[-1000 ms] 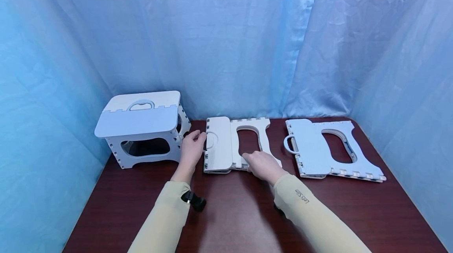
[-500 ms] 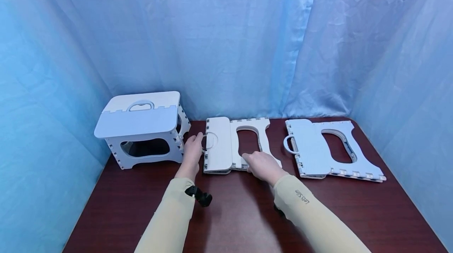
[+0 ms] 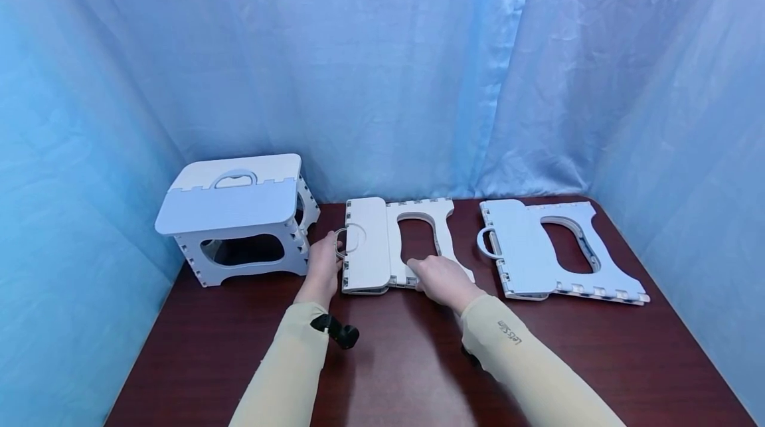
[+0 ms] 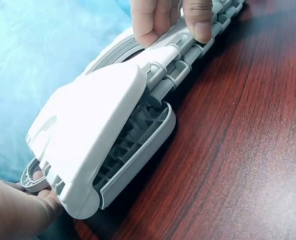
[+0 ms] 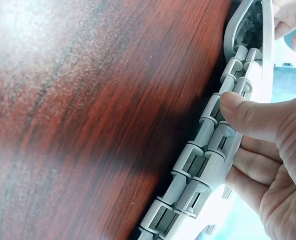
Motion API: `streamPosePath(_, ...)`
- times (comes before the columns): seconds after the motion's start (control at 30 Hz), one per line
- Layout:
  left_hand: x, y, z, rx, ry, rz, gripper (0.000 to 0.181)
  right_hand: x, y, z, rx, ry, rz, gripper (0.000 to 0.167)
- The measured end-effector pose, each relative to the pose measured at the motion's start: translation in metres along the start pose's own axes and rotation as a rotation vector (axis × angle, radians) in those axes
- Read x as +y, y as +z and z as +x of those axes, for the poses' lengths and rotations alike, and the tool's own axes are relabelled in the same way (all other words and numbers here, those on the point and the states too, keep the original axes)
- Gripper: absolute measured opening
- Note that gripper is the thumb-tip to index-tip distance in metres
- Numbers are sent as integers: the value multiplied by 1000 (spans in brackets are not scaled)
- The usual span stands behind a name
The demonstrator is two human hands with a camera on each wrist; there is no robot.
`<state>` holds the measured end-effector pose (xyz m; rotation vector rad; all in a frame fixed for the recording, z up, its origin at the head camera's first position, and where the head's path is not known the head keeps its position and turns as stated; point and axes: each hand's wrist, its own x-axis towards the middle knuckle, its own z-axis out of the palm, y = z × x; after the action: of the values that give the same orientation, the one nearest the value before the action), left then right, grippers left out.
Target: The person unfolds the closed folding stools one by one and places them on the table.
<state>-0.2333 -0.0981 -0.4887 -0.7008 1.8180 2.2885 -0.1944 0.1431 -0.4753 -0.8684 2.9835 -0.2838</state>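
Observation:
A white folding stool (image 3: 372, 261) lies folded flat in the middle of the table. My right hand (image 3: 443, 281) grips its near hinged leg edge; in the right wrist view the thumb presses the hinge knuckles (image 5: 189, 159) while the fingers curl in behind the panel. My left hand (image 3: 321, 267) is at the stool's left end, beside its loop handle (image 4: 31, 181). Fingers of that hand reach beneath the handle, and a fingertip shows through the loop. Its thumb stays apart from the handle. The two seat halves gap slightly at the near end.
An unfolded stool (image 3: 230, 208) stands upright at the left, close to my left hand. Another folded stool (image 3: 526, 248) lies flat at the right. Blue curtains (image 3: 358, 82) hang behind and at both sides of the dark red wooden table (image 3: 394, 374).
My left hand has moved down beside the middle stool's handle, its fingers now reaching under it. The right hand keeps its grip on the near edge. The stools have barely shifted in view.

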Motion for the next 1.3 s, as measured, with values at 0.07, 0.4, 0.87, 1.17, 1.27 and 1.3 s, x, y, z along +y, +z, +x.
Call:
streamPosePath(0.07,-1,0,1,3,1,-24,54,1,0,-1,4,-6,1,30)
streamPosePath(0.4,-4,1,1,81,3,-44,43,2,4,-6,10,-14,3,27)
streamPosePath(0.87,-8,-2,-6,100,22,30,38,3,4,-15,5,-37,-4,31)
streamPosePath(1.17,-8,-2,-5,113,31,1,37,3,2,-17,15,-61,-11,32)
streamPosePath(1.27,-5,-1,-7,112,38,-17,37,4,-1,-18,19,-76,-11,32)
streamPosePath(1.3,-3,0,-7,110,40,-23,37,4,-2,-18,18,-82,-11,32)
